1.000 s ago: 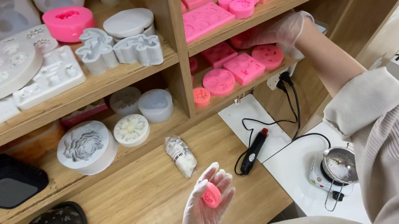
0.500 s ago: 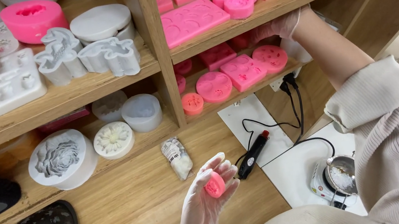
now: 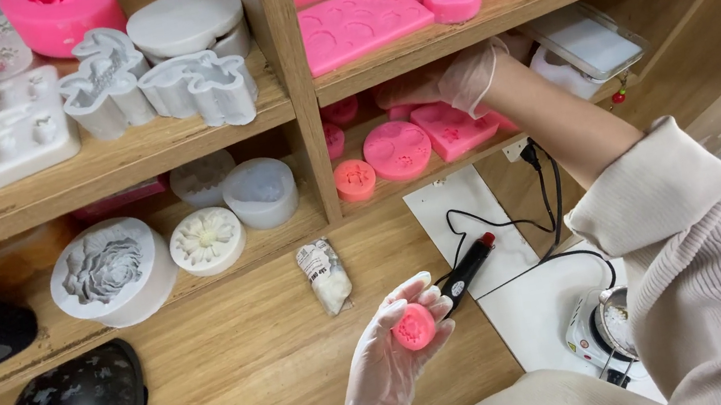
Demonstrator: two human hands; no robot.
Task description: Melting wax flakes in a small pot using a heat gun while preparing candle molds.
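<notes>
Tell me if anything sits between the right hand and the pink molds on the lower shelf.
Nothing visible does. The right hand is already inside that shelf bay, right over the pink molds, under the upper shelf board.

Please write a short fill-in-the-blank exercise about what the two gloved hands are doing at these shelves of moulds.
1. The left hand holds a small round ____ silicone mould.
2. The right hand reaches into the ____ shelf of pink moulds.
3. Both hands wear thin clear ____.
4. The rose-shaped mould left of the daisy mould is ____ in colour.

Missing words: pink; lower; gloves; white
</notes>
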